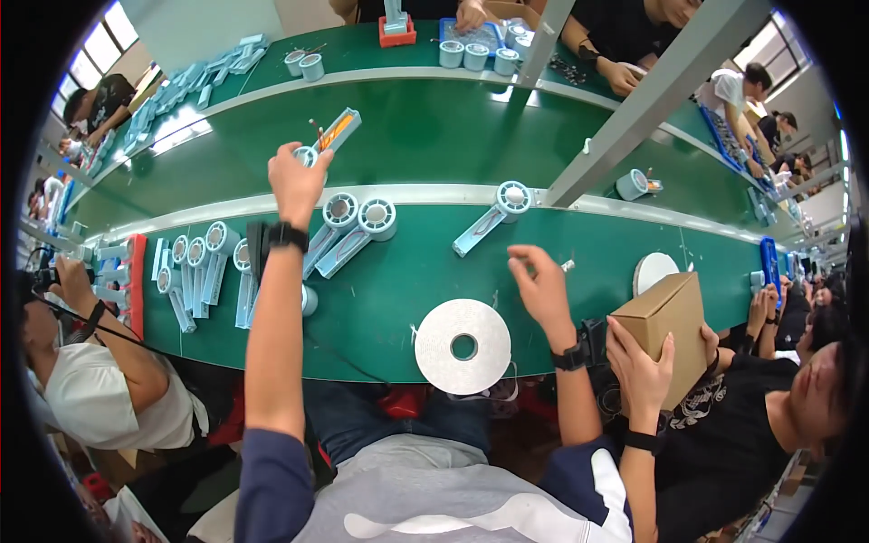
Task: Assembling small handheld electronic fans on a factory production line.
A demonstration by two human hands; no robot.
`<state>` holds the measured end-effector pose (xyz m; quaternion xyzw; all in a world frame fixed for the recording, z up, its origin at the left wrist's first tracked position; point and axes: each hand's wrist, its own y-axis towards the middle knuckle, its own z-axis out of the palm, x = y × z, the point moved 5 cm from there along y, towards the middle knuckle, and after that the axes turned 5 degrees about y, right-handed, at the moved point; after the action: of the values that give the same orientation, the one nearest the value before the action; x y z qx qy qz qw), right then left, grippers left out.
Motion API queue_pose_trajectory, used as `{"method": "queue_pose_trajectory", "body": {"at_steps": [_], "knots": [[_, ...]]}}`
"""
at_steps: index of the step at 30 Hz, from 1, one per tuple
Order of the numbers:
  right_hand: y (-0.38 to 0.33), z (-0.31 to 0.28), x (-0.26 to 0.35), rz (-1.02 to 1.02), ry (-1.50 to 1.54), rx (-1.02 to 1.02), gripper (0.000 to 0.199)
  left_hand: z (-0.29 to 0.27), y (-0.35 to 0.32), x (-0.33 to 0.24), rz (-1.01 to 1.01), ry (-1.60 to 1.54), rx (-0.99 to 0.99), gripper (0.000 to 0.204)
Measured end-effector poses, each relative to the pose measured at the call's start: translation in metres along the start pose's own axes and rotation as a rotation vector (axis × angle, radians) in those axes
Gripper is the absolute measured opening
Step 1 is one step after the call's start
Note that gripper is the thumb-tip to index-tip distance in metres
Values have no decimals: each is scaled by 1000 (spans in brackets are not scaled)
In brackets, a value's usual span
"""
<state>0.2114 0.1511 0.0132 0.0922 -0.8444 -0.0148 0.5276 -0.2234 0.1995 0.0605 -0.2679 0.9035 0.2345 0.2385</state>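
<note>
My left hand (pixel 297 185) reaches over the far edge of the bench and grips a light-blue handheld fan by its round head. The open handle of that fan (pixel 337 132) points away to the right, with an orange strip inside and a thin wire standing up. Over the bench, my right hand (pixel 543 285) is open and empty, fingers loosely bent. Left of it and farther off lies another handheld fan (pixel 480 231), its handle trough facing up. A large white roll of tape (pixel 434 348) lies flat at the near edge.
Two more fans (pixel 358 237) and a row of several others (pixel 195 262) lie to the left, near a red rack (pixel 136 285). On the right, a person holds a cardboard box (pixel 665 330) beside another white roll (pixel 654 270). A slanted grey post (pixel 625 118) crosses the far right.
</note>
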Motion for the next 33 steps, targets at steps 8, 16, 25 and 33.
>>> {"method": "queue_pose_trajectory", "body": {"at_steps": [8,16,25,33], "knots": [[-79,-27,10,189,-186,59,24,54,35,-23,134,310,-21,84],[-186,-7,5,286,-433,189,20,-19,-298,-103,1293,-139,771,71],[-325,61,68,131,-45,936,26,-56,-302,-18,1014,30,523,78],[-155,42,101,-27,-43,189,16,-91,-310,52,354,-523,374,76]]}}
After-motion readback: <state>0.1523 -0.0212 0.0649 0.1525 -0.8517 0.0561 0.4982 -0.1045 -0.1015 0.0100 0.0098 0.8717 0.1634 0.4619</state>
